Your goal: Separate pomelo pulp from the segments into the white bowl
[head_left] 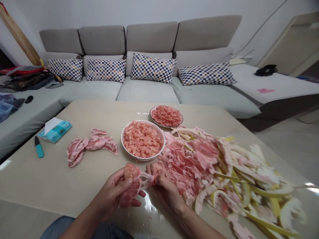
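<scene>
My left hand (113, 192) is closed around a pink pomelo segment (130, 186) just above the near table edge. My right hand (163, 186) pinches the thin translucent membrane (147, 181) that stretches off that segment toward the right. Just beyond my hands stands a white bowl (143, 158) full of peeled pink flesh pieces. Behind it is a smaller plate (166, 116) heaped with the same flesh. Several unpeeled segments (89, 146) lie on the table to the left.
A big heap of pink membranes and yellow-white peel (224, 172) covers the table's right side. A tissue pack (55, 130) and a teal knife (39, 147) lie at the left edge. A grey sofa (147, 89) with checkered cushions stands behind the beige table (74, 186).
</scene>
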Demonstrator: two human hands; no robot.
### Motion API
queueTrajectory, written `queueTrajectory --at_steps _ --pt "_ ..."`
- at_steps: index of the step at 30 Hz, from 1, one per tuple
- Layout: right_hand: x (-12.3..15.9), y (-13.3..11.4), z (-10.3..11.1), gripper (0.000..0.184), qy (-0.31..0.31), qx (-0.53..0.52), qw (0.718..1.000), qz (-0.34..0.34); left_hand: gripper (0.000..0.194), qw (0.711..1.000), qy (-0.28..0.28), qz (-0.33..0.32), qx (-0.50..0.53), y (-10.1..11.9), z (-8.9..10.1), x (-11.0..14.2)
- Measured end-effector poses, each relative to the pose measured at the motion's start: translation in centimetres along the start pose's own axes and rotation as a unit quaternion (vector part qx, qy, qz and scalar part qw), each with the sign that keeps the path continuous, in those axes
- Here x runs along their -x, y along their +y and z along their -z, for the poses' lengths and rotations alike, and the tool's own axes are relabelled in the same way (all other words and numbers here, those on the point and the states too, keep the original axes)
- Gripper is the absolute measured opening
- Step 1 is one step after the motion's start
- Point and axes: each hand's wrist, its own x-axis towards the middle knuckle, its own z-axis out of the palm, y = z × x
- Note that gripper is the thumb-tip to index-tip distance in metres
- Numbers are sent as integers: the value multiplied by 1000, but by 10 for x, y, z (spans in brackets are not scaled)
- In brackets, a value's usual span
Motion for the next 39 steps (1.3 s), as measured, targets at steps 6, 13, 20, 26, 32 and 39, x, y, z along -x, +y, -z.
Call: queueTrajectory --at_steps 6,13,20,26,32,39 --pt "-1 -4 0 18 6 -18 1000 13 29 1000 -13 8 -5 1 1 -1" --pt "0 -5 -1 17 11 -22 999 26 32 999 -30 8 -8 2 -1 1" --pt "0 -19 7 17 -32 92 993 64 34 1000 -15 -4 0 1 0 2" --pt "-4 -34 8 25 -37 349 921 168 37 999 35 -25 -4 0 2 1" --pt "-4 -30 7 12 25 431 875 221 43 995 78 -43 -44 1 2 -2" --pt "3 -17 5 28 -113 466 864 153 35 992 78 -65 -81 -4 7 -9"
